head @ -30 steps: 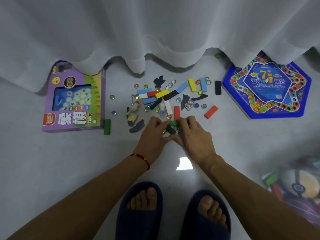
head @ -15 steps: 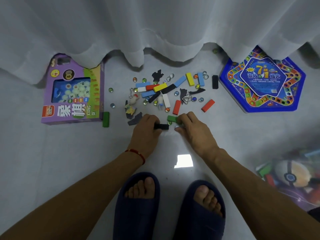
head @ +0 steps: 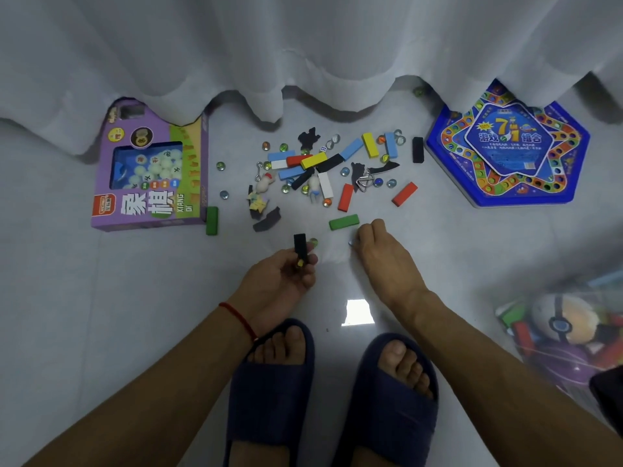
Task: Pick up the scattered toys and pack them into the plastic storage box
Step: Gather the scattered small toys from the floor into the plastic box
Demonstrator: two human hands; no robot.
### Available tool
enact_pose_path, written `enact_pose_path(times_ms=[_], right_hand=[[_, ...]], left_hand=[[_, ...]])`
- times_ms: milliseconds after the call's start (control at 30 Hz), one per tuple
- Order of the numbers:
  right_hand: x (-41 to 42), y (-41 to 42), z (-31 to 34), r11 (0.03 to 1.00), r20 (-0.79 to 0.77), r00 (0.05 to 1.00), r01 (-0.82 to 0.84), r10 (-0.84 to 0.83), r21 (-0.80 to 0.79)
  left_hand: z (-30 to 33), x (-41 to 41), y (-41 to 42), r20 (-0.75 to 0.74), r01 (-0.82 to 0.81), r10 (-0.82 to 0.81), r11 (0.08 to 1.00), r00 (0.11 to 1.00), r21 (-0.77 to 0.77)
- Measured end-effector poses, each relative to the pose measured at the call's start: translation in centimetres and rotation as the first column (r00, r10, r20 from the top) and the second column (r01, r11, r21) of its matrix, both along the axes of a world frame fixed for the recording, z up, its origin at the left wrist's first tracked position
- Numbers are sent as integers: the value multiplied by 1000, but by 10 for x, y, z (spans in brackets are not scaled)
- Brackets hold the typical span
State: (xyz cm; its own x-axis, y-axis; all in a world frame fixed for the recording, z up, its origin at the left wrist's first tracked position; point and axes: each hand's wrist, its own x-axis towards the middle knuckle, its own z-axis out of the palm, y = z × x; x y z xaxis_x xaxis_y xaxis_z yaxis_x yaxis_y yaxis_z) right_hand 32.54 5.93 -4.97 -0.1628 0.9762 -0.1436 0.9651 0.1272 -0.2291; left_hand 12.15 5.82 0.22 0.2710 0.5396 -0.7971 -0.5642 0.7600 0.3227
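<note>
On pale floor (head: 101, 315), below white curtain hem (head: 303, 62): scattered toys and two hands, seen from above.

Left hand (head: 279, 281): palm up, fingers curled round black block (head: 300, 246), block standing upright out of the fist; small yellow piece (head: 299, 263) also within the grip. Red cord (head: 237, 318) round the left wrist.

Right hand (head: 381, 254): knuckles up, fingertips drawn together in a pinch on something small and bluish, too small to identify; fingertips just beside green block (head: 344, 222), contact not discernible. Green marble (head: 313, 242) on the floor between the two hands.

Beyond the hands: loose pile of blocks (head: 317, 163) in blue, yellow, red, black and white, with marbles, small figures, black foam shapes, a metal wire puzzle (head: 365, 182) and a white die. Second green block (head: 212, 220) touching the near corner of purple game box (head: 151, 170); readable there: "XIANG QI" beside large Chinese characters. Red block (head: 404, 194) lying apart, near blue hexagonal game board box (head: 509, 150); readable there: a large "7", remaining text Chinese.

Far right, near edge: clear plastic storage box (head: 566, 338), blurred, already containing a round plush ball and coloured blocks.

Bottom centre: two feet in dark blue slippers (head: 269, 392).
</note>
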Motion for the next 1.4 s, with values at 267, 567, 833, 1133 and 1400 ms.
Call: enact_pose_path(times_ms=[267, 567, 833, 1133, 1400], right_hand=[[-2, -9, 30, 959, -310, 911, 234, -273, -159], [-86, -33, 99, 942, -371, 923, -209, 101, -264], [-95, 3, 74, 994, -417, 902, -102, 109, 39], [-83, 27, 9, 944, -155, 937, -288, 313, 162], [-18, 28, 7, 982, 29, 995, -97, 94, 162]], left_hand=[[1, 5, -27, -69, 69, -71, 997, 995, -27], [0, -9, -43, 177, 101, -97, 995, 979, -12], [-4, -50, -41, 115, -154, 164, 984, 980, -95], [-4, -67, -15, 51, -268, 273, 959, 961, -92], [6, -41, -1, 71, -155, 160, 986, 985, -67]])
